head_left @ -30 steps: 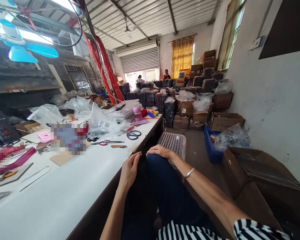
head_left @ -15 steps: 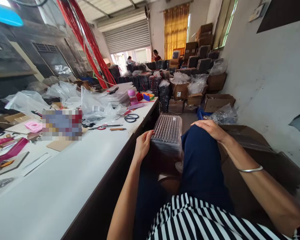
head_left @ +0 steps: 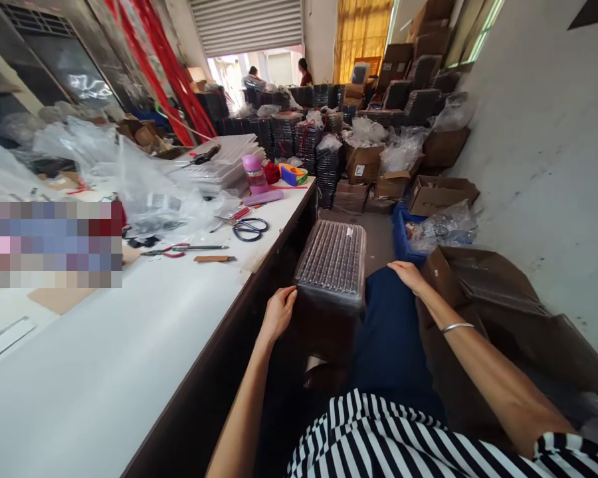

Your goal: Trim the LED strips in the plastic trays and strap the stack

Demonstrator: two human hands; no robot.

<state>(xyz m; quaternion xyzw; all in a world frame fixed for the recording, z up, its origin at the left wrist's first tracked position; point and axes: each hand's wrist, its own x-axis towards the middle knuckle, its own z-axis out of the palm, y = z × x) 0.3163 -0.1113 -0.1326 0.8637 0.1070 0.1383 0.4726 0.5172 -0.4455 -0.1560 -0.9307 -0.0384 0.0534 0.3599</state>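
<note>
My left hand point(head_left: 279, 313) is closed, thumb and fingers pressed together, at the near left corner of a stack of clear ribbed plastic trays point(head_left: 331, 257). Whether the fingertips grip the top tray's edge or only rest against it, I cannot tell. The stack stands low beside the table, in front of my knees, and its top tray has rows of long ridges and a small white label. My right hand point(head_left: 407, 275) lies with fingers stretched out over my right knee, holding nothing. A silver bangle point(head_left: 457, 327) circles that wrist.
Left is a white table point(head_left: 179, 318) with scissors point(head_left: 249, 229), pliers point(head_left: 174, 250), a cutter point(head_left: 214, 259), a pink-lidded bottle point(head_left: 254, 174) and plastic bags point(head_left: 154, 199). Right are a blue crate point(head_left: 403, 242) and cartons point(head_left: 483, 282). Stacked black trays point(head_left: 306, 146) and two people are farther back.
My view has tilted down and shifted. The left hand has moved from the stack's left side to its near left corner. My right hand stays on the knee.
</note>
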